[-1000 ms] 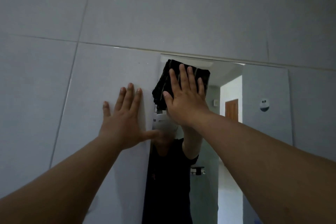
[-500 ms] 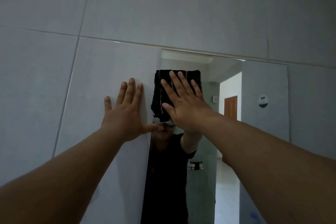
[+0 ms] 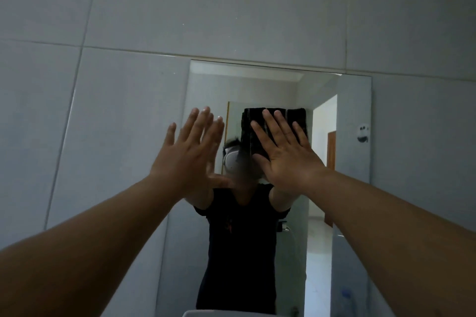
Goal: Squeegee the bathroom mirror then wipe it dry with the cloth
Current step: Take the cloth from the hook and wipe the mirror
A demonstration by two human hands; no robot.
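Head view. Frameless rectangular wall mirror (image 3: 353,110) mounted on large pale grey glossy wall tiles (image 3: 231,8); its top edge lies just under a horizontal grout line.

Right hand (image 3: 286,154): fingers straight and slightly spread, palm flat against a dark, black folded cloth (image 3: 298,117) with thin pale stripes. Cloth is pressed onto the mirror glass in its upper middle part; its top edge and both sides show beyond the fingers. No curl of the fingers round the cloth, only flat pressure.

Left hand (image 3: 190,152): fingers straight and close together, thumb out to the right, holding nothing. It sits at the mirror's left edge, overlapping glass and tile; whether the palm touches the surface cannot be told. The two hands are near each other, apart, left hand left of the cloth.

Both bare forearms reach in from the near lower corners.

Reflection in the glass: a person in a black short-sleeved shirt (image 3: 239,252), a bright doorway to the right, a brown wooden door (image 3: 332,149). Small round white sticker (image 3: 362,132) at the mirror's far right edge. White rounded rim (image 3: 206,313) at the bottom edge, not identifiable.
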